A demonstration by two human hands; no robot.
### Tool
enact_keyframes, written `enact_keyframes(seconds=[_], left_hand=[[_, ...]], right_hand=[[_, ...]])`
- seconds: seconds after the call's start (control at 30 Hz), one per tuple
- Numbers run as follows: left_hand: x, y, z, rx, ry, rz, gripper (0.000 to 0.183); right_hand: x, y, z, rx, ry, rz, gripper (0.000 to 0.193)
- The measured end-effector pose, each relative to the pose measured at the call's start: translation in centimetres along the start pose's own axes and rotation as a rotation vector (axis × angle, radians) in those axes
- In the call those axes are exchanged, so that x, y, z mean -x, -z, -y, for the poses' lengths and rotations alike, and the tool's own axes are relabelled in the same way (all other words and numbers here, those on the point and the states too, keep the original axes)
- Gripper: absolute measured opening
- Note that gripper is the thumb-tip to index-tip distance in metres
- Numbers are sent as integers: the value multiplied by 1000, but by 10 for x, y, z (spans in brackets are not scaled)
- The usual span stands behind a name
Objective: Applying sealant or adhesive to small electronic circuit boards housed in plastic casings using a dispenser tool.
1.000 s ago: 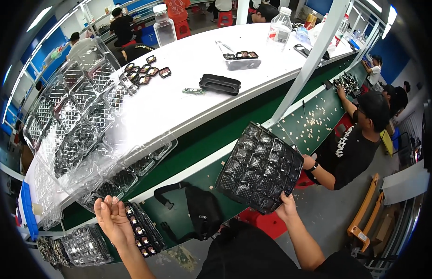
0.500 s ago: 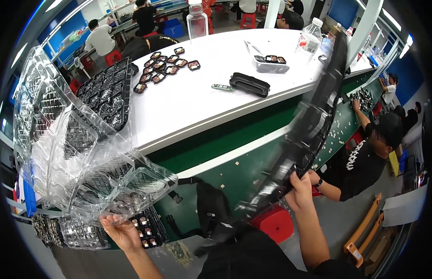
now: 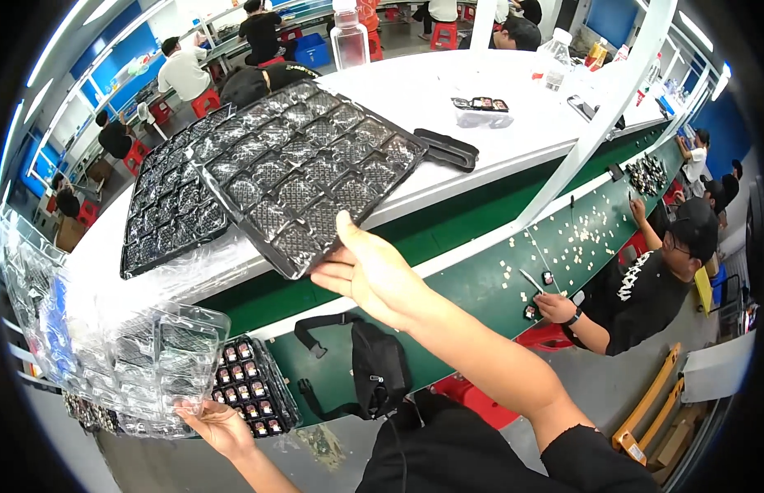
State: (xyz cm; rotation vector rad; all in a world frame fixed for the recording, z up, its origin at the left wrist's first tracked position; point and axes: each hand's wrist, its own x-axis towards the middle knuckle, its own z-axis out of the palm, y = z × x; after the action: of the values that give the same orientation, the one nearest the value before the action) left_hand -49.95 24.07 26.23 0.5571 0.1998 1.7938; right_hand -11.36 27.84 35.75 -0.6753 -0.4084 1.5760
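Right hand [image 3: 373, 275]: gripping the near corner of the black tray [image 3: 308, 156], thumb on top, fingers under the edge. Tray extends up and away from that hand, over the white table [image 3: 398, 90], near corner sticking out past the table edge. Face up, grid of waffle-textured pockets, some glare on it.

Second tray [image 3: 168, 197], also black, lies on the table, left of and beyond the right hand. Held one overlaps it in view; can't tell if they touch.

Left hand [image 3: 221, 426]: low, pinching the bottom edge of the clear trays [image 3: 164, 353] between thumb and fingers. These stand up and spread left from that hand, layered; layer count unreadable.

Just right of and above the left hand: filled tray [image 3: 254, 386], dark, small pieces sitting in rows of pockets. Black bag [image 3: 373, 370] on the green bench [image 3: 464, 312], below the right hand, strap loose toward the filled tray.

Beyond the right hand, to its right, on the table: black case [image 3: 447, 149], partly behind the held tray, then a clear box [image 3: 483, 115] with small dark pieces on top.

Well right of the right hand: co-worker [image 3: 637, 287] at the bench, thin tool in hand, pale chips [image 3: 591, 230] scattered nearby.
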Motion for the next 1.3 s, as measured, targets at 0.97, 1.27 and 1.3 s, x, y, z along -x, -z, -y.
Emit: enact_keyframes(seconds=[0.97, 1.27, 1.3], left_hand=[[93, -94, 137, -1674, 1019, 899, 50], [103, 7, 54, -2274, 1324, 1099, 31], [118, 22, 45, -2272, 1332, 1093, 31]], right_hand=[[267, 353, -143, 298, 156, -966, 19], [213, 433, -161, 508, -36, -1490, 54], [211, 432, -159, 468, 0, -1517, 57]])
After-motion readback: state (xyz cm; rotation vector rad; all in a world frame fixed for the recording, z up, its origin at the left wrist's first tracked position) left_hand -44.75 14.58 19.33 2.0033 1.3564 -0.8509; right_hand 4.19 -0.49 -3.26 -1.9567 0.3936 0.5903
